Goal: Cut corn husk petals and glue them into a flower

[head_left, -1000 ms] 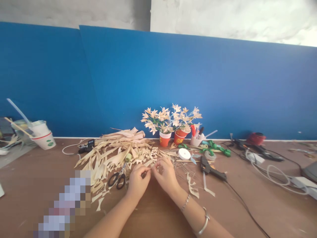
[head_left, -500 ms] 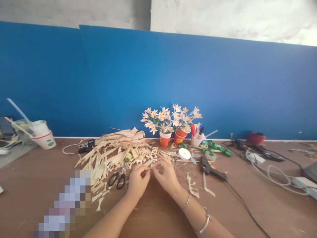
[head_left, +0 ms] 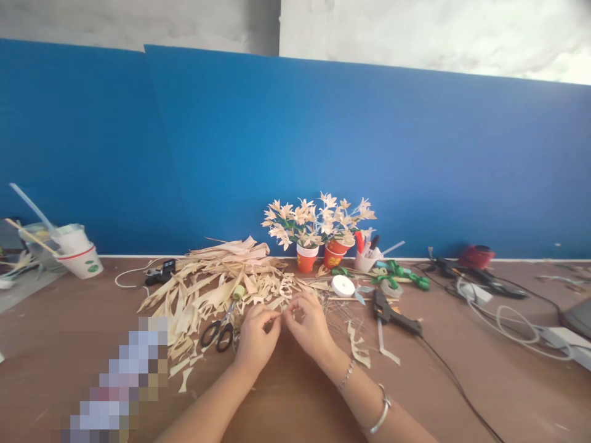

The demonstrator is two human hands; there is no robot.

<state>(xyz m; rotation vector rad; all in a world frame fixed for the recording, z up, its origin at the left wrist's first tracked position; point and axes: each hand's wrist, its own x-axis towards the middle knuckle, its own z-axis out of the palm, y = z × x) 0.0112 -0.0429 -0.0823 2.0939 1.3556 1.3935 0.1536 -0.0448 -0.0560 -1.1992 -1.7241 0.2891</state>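
Observation:
My left hand (head_left: pixel 258 335) and my right hand (head_left: pixel 308 323) meet fingertip to fingertip above the front of the table, both closed in a pinch. Whatever lies between the fingertips is too small to make out. Just left of my left hand are scissors with black handles (head_left: pixel 225 337), beside a small green roll (head_left: pixel 238 292). Behind the hands spreads a heap of pale dried husk strips (head_left: pixel 221 271). Thin wires (head_left: pixel 339 312) lie to the right of my right hand, along with a cut husk scrap (head_left: pixel 358 346).
Husk flowers (head_left: pixel 318 221) stand in red paper cups (head_left: pixel 305 259) against the blue partition (head_left: pixel 221 141). Right of them are a white tape roll (head_left: pixel 343 285), green ribbon (head_left: pixel 406 275) and a black glue gun (head_left: pixel 394 314) with its cord. A white cup (head_left: pixel 83 263) stands far left; cables (head_left: pixel 512 332) lie right.
Both hands keep almost the same pinched pose. The whole view has shifted very slightly; nothing on the table has visibly moved.

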